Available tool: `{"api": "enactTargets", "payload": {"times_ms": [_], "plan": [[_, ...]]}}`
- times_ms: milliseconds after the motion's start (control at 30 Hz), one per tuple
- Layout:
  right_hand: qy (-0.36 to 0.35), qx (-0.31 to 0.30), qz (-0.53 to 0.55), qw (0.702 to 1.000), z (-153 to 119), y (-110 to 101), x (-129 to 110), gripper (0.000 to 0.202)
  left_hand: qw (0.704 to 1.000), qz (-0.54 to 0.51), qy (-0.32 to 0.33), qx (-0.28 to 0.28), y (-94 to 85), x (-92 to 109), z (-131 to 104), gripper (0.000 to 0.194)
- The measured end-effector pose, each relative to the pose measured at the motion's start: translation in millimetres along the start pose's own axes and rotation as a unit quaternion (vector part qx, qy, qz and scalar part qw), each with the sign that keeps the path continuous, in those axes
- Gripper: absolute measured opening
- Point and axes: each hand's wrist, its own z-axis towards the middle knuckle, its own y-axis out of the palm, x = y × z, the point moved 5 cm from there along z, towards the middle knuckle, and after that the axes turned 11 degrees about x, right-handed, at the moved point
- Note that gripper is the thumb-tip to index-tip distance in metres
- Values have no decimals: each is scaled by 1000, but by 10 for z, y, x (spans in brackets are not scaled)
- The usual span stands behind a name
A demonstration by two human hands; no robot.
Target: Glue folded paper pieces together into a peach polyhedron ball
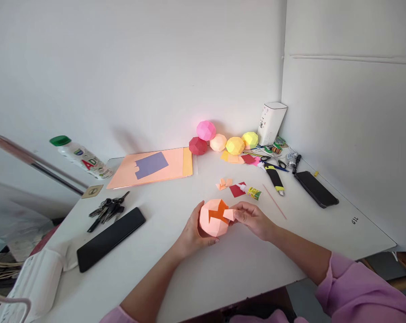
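A faceted peach paper ball (215, 227) with a jagged opening in its upper side sits in my left hand (192, 233), whose fingers and thumb curl round it. Deep orange shows inside the opening. At the ball's right side, my right hand (250, 217) pinches a small peach paper piece (229, 214) at the opening's edge; whether it is joined to the ball I cannot tell. Just beyond the ball lie folded peach paper pieces (224, 183), a red paper square (237, 190) and a small glue bottle (253, 192) resting on its side.
Finished paper balls (206, 130) line the back wall beside a white box (272, 123). A utility knife (274, 178), scissors (281, 164) and a black phone case (316, 189) lie right. Peach sheets (128, 172), keys (108, 208), a black phone (111, 239) and a bottle (83, 158) are left.
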Motion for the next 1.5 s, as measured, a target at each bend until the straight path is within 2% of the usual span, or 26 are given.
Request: {"api": "enactTargets", "payload": {"times_ms": [100,233,367,500,600,700,867,1167,1500], "plan": [[5,-3,41,999,-9,26,6,22,994,-98,-10,-51,83,88,-49,109],[2,-3,88,996,-41,67,-18,20,978,-196,-21,-72,137,209,-89,105],[7,-8,113,994,-87,122,-26,17,963,-253,-36,-82,196,309,-143,99],[8,3,98,995,-120,149,-17,17,948,-298,-79,-78,244,317,-203,96],[0,-1,92,996,-146,170,-35,16,946,-303,-95,-61,242,300,-212,87],[-19,2,77,997,-163,168,-86,15,949,-301,-82,-49,212,309,-189,79],[-24,26,49,998,-138,81,-159,18,957,-278,-72,-32,150,326,-166,78],[104,-26,83,991,-121,54,-108,16,960,-260,-89,-51,114,338,-170,77],[175,15,41,984,-119,6,26,21,957,-261,-101,-78,122,345,-222,84]]}}
